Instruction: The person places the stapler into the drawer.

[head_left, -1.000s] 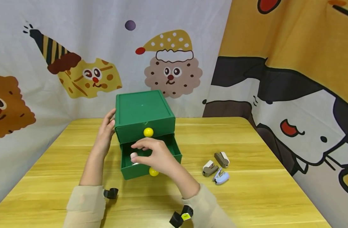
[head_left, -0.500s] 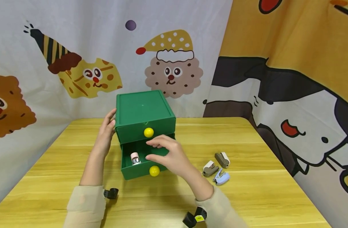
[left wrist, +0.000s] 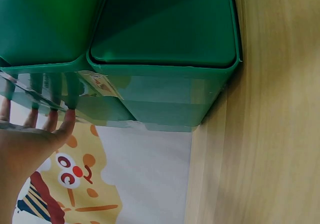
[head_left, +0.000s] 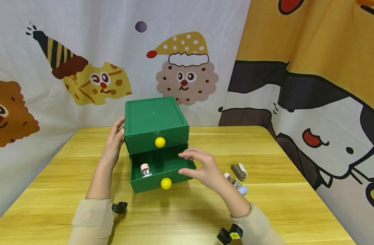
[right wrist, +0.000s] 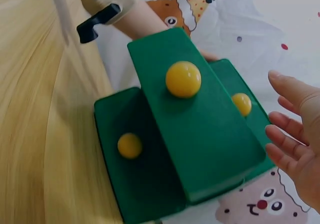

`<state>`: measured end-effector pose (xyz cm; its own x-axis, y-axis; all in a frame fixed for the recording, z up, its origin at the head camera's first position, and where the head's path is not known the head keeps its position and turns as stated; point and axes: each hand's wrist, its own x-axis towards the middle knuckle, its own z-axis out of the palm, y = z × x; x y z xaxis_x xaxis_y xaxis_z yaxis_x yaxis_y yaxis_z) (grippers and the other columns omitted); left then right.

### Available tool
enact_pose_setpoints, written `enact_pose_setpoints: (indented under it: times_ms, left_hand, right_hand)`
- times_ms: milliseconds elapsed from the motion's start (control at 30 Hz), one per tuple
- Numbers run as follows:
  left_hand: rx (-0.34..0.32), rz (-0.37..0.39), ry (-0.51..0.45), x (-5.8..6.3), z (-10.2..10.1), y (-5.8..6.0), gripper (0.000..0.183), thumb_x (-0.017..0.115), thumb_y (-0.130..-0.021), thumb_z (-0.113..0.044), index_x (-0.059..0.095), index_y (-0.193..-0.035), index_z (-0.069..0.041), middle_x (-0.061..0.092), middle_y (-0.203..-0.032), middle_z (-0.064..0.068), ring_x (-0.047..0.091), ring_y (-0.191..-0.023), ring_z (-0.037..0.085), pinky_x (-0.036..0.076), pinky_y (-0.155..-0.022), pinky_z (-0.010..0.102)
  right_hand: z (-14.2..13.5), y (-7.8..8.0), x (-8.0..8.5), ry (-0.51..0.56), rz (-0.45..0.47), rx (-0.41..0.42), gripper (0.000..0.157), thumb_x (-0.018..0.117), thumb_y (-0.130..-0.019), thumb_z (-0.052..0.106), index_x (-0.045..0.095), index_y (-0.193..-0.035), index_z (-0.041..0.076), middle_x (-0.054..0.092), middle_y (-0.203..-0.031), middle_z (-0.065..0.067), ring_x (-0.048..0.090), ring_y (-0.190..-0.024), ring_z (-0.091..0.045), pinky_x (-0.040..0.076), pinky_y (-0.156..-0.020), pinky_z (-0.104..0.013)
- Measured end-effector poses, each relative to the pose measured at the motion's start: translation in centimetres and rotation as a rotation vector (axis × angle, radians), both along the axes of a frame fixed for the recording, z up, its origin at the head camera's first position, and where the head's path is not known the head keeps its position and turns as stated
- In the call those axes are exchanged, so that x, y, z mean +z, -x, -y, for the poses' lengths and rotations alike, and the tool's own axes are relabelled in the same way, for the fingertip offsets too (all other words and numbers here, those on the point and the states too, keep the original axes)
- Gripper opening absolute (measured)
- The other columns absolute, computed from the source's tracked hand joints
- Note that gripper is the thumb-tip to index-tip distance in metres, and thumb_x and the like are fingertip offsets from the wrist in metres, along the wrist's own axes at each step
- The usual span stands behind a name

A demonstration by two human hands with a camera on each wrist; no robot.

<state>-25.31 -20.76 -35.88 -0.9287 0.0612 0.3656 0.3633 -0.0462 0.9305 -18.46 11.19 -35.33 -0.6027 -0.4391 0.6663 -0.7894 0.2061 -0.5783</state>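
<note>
A green drawer cabinet stands on the table, its yellow-knobbed drawer pulled out below the top one. Inside that drawer, near the left front corner, sits a small pink and silver thing that looks like a mini stapler. My left hand rests on the cabinet's left side; its straight fingers lie against the wall in the left wrist view. At the drawer's right front corner hovers my right hand, thumb and fingers spread and holding nothing. In the right wrist view, three yellow knobs show on the drawer fronts.
To the right on the wooden table lie a brown and white mini stapler, a light blue one and another brown one, the last partly hidden by my right arm. A cartoon-print curtain hangs behind.
My right hand has moved right, away from the small pink thing and out to the drawer's right corner. The pink thing stays in the drawer, now uncovered. My left hand holds its place.
</note>
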Motion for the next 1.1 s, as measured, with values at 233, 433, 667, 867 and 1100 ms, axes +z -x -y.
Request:
enact_pose_setpoints:
  times_ms: [233,433,667,867,1100]
  left_hand:
    - [0.003,0.006,0.002,0.0,0.0,0.0,0.054,0.038,-0.102,-0.031,0.024,-0.153,-0.020,0.023,-0.152,0.009,0.029,-0.131,0.024,0.014,-0.107,0.053]
    - [0.009,0.010,0.021,-0.1,0.1,0.0,0.054,0.038,-0.102,-0.034,0.024,-0.152,-0.022,0.022,-0.152,0.009,0.029,-0.131,0.025,0.014,-0.107,0.054]
    - [0.004,0.007,0.003,0.0,0.0,0.1,0.052,0.036,-0.102,-0.030,0.024,-0.152,-0.021,0.023,-0.151,0.008,0.029,-0.130,0.024,0.014,-0.107,0.053]
    - [0.008,0.014,0.009,0.0,0.1,0.1,0.053,0.036,-0.102,-0.031,0.024,-0.152,-0.022,0.021,-0.153,0.007,0.027,-0.132,0.025,0.012,-0.108,0.054]
    - [0.007,0.011,0.015,-0.1,0.1,0.1,0.053,0.037,-0.102,-0.032,0.024,-0.152,-0.023,0.021,-0.153,0.007,0.025,-0.134,0.026,0.011,-0.108,0.055]
  right_hand:
    - [-2.4,-0.1,-0.6,-0.031,0.087,-0.077,0.044,0.080,-0.076,0.010,0.066,-0.118,0.011,0.062,-0.117,0.000,0.057,-0.100,-0.021,0.047,-0.085,-0.034]
    - [-4.2,-0.5,-0.3,-0.068,0.055,-0.159,0.047,0.081,-0.072,-0.001,0.066,-0.115,0.003,0.063,-0.115,-0.009,0.058,-0.101,-0.026,0.048,-0.083,-0.038]
    - [-7.5,0.7,-1.8,-0.075,0.050,-0.233,0.049,0.081,-0.074,0.003,0.064,-0.120,0.007,0.064,-0.115,-0.008,0.058,-0.098,-0.022,0.046,-0.084,-0.032]
    - [-10.0,2.2,-3.0,-0.065,0.043,-0.242,0.052,0.080,-0.071,-0.004,0.063,-0.120,0.002,0.063,-0.114,-0.011,0.056,-0.099,-0.028,0.044,-0.085,-0.036]
    - [-12.1,2.0,-1.8,-0.107,0.184,-0.239,0.051,0.076,-0.077,-0.006,0.058,-0.124,-0.005,0.058,-0.119,-0.020,0.052,-0.104,-0.035,0.042,-0.087,-0.043]
